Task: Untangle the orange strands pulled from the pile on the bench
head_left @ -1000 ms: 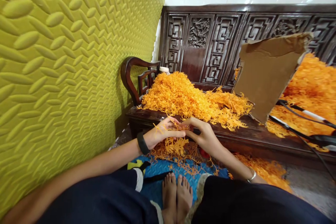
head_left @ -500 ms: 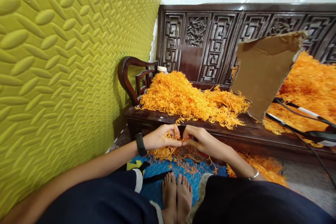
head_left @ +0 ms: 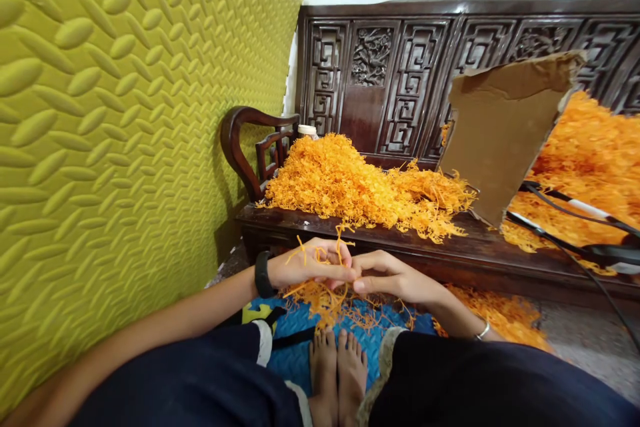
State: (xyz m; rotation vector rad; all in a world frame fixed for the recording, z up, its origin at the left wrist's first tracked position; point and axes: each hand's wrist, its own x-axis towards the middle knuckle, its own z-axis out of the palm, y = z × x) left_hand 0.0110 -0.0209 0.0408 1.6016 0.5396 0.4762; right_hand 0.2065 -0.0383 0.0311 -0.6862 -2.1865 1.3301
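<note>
My left hand [head_left: 325, 263] is closed around a few thin, branching orange strands [head_left: 340, 237], whose curled ends stick out above and over the back of the hand. My right hand [head_left: 387, 275] meets it fingertip to fingertip, thumb and forefinger pinched at the strands; the exact spot they grip is mostly hidden. Below both hands, more loose orange strands [head_left: 327, 307] lie over a blue mat [head_left: 295, 330]. Just beyond them, a large heap of the same orange strands [head_left: 335, 180] rests on the dark wooden bench [head_left: 290, 217].
A cardboard sheet [head_left: 500, 140] stands on the bench, with another orange pile [head_left: 595, 147] behind it. Black cables [head_left: 565, 243] and a white-lidded container [head_left: 307, 130] are there too. Yellow foam matting [head_left: 150, 113] covers the left side. My bare feet [head_left: 337, 367] are on the blue mat.
The orange strands in my left hand now spread out more, with ends over its back. Both hands have shifted slightly to the right, fingertips still together. The view has moved a little.
</note>
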